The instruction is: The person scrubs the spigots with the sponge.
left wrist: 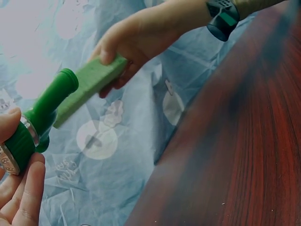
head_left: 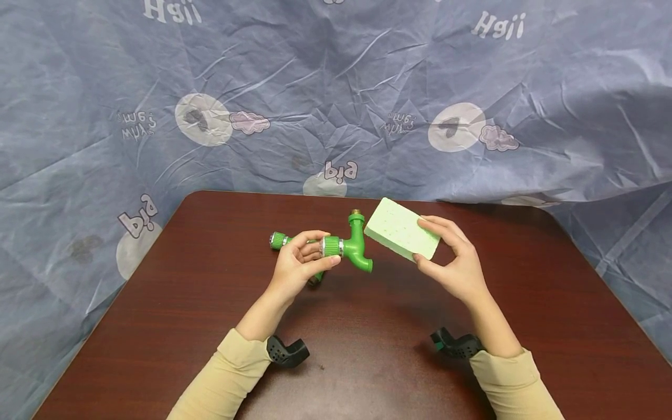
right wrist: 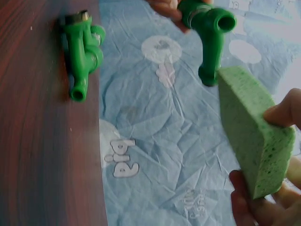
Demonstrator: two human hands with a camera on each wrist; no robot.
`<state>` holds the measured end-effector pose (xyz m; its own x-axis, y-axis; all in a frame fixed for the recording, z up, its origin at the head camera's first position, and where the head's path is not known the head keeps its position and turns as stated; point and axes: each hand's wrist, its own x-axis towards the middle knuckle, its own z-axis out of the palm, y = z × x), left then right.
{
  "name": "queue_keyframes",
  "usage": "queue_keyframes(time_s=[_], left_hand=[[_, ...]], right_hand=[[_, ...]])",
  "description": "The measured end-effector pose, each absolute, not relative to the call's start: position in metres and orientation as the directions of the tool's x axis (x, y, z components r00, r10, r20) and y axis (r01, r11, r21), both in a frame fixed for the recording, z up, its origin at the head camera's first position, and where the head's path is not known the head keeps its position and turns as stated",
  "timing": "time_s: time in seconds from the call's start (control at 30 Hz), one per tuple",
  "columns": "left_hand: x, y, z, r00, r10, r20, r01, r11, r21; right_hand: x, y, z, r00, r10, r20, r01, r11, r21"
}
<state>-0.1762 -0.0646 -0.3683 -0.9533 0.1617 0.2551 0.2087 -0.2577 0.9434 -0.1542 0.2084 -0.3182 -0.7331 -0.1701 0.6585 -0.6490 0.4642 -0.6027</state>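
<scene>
Between thumb and fingers, my left hand [head_left: 300, 260] holds a green faucet [head_left: 356, 245] by its ribbed handle, raised above the table. Its threaded brass inlet points away and its spout curves down to the right. My right hand [head_left: 455, 260] pinches a pale green sponge [head_left: 401, 229] by its right end, tilted in the air. The sponge's left edge is close to the faucet's body; whether they touch I cannot tell. A second green faucet [right wrist: 80, 59] lies on the table, partly hidden behind my left hand in the head view.
The dark red-brown wooden table [head_left: 367, 361] spreads under both hands. Behind it hangs a wrinkled blue-grey cloth [head_left: 336, 87] with printed pictures and lettering. A black wrist mount [head_left: 287, 352] sits on the left wrist, another mount [head_left: 455, 344] on the right.
</scene>
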Motion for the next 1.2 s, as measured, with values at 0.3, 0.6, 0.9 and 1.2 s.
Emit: queue_keyframes(time_s=[0.3,0.6,0.9,1.2], left_hand=[[-0.176,-0.065,-0.366,-0.946,0.143,0.291,0.238,-0.302,0.923],[-0.178,-0.067,-0.367,-0.944,0.163,0.285,0.242,-0.24,0.94],[-0.178,-0.072,-0.366,-0.926,0.207,0.315,0.323,0.008,0.946],[-0.159,-0.068,-0.34,-0.919,0.271,0.285,0.326,0.12,0.938]], right_hand=[[-0.157,0.21,-0.321,-0.738,-0.279,0.614,-0.665,0.452,-0.594],[-0.154,0.209,-0.319,-0.735,-0.253,0.629,-0.673,0.388,-0.63],[-0.158,0.211,-0.324,-0.717,-0.251,0.65,-0.695,0.335,-0.636],[-0.17,0.216,-0.343,-0.718,-0.251,0.65,-0.695,0.318,-0.645]])
